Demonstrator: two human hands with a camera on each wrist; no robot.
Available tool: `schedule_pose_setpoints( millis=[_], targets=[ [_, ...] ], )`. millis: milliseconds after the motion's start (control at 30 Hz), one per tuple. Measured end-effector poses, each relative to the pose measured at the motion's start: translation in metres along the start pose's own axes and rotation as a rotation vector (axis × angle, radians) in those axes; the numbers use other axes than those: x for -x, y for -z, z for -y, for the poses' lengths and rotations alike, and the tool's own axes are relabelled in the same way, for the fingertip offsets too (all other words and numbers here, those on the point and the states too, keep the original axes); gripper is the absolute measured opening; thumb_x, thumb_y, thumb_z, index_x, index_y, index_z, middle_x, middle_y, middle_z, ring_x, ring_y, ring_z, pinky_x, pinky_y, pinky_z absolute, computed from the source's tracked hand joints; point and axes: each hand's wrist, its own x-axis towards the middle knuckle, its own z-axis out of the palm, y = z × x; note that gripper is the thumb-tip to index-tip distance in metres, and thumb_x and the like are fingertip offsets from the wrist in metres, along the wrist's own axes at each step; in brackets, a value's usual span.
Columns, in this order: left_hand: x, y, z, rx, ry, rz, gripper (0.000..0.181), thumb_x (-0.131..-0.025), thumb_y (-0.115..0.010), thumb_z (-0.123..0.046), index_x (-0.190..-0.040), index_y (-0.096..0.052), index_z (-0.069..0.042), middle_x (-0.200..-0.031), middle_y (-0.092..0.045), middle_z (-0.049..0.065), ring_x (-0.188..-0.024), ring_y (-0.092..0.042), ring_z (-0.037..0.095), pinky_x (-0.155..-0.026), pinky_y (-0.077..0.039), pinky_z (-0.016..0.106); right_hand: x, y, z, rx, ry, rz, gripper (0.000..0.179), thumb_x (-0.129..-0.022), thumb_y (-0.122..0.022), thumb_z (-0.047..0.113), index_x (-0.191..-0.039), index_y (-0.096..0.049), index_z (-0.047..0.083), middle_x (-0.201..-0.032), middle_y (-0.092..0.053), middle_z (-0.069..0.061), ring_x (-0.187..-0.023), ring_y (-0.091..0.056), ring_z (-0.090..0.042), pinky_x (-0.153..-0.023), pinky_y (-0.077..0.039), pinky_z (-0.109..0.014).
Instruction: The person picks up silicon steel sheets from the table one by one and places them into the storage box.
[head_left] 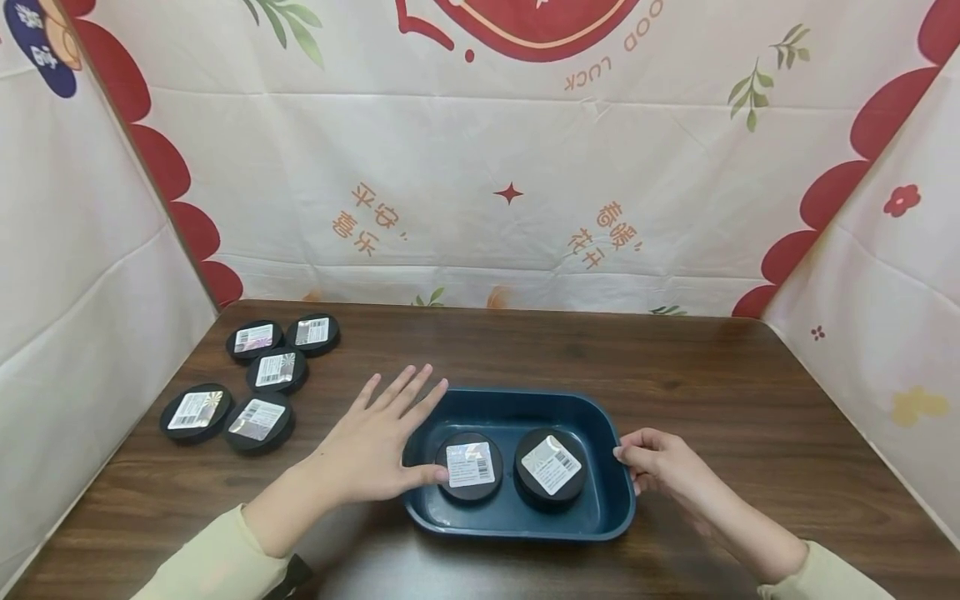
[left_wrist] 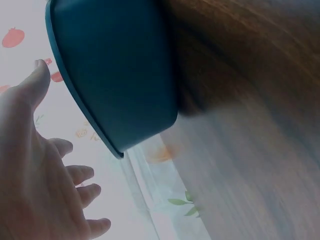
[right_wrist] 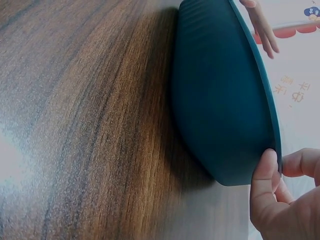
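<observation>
A dark blue tray (head_left: pixel 517 532) rests on the table, with two round black containers inside. The left container (head_left: pixel 469 467) and the thicker-looking right container (head_left: pixel 551 467) each carry a white barcode label on top. My right hand (head_left: pixel 667 467) pinches the tray's right rim between thumb and fingers; the right wrist view shows this grip on the tray wall (right_wrist: pixel 225 90). Over the tray's left end, my left hand (head_left: pixel 378 446) is spread with straight fingers, its thumb overlapping the left container's edge in the head view. Nothing is held in it.
Several more black containers (head_left: pixel 258 421) with white labels lie grouped at the left of the brown wooden table (head_left: pixel 720 392). Behind and along both sides hangs a white printed cloth (head_left: pixel 450 142) with red scalloped edging.
</observation>
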Motion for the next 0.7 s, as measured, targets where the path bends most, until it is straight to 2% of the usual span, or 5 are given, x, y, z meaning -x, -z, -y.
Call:
schedule_pose_setpoints(
  millis=[367, 533, 700],
  targets=[
    [0.014, 0.0, 0.016, 0.005, 0.056, -0.043, 0.094, -0.079, -0.052, -0.07, -0.151, -0.016, -0.02, -0.156, -0.011, 0.005, -0.142, -0.009, 0.024, -0.111, -0.006, 0.055, 0.001, 0.0, -0.002, -0.001, 0.004, -0.01, 0.03, -0.09, -0.055, 0.011, -0.106, -0.05, -0.013, -0.079, -0.055, -0.006, -0.065, -0.053, -0.016, -0.06, -0.05, -0.029],
    [0.021, 0.0, 0.023, 0.012, 0.089, -0.043, 0.095, -0.079, -0.054, -0.068, -0.151, -0.016, -0.019, -0.155, -0.014, 0.006, -0.142, -0.012, 0.026, -0.11, -0.007, 0.055, 0.002, -0.001, 0.0, -0.005, -0.011, -0.023, 0.029, -0.089, -0.054, 0.01, -0.107, -0.049, -0.012, -0.079, -0.055, -0.007, -0.065, -0.053, -0.016, -0.06, -0.05, -0.029],
    [0.028, 0.001, 0.032, 0.027, 0.131, -0.036, 0.094, -0.08, -0.05, -0.07, -0.151, -0.015, -0.019, -0.155, -0.015, 0.007, -0.142, -0.012, 0.027, -0.11, -0.006, 0.055, 0.003, -0.001, 0.001, 0.0, -0.016, -0.018, 0.03, -0.089, -0.054, 0.011, -0.107, -0.049, -0.012, -0.079, -0.055, -0.008, -0.066, -0.053, -0.017, -0.06, -0.049, -0.029]
  ],
)
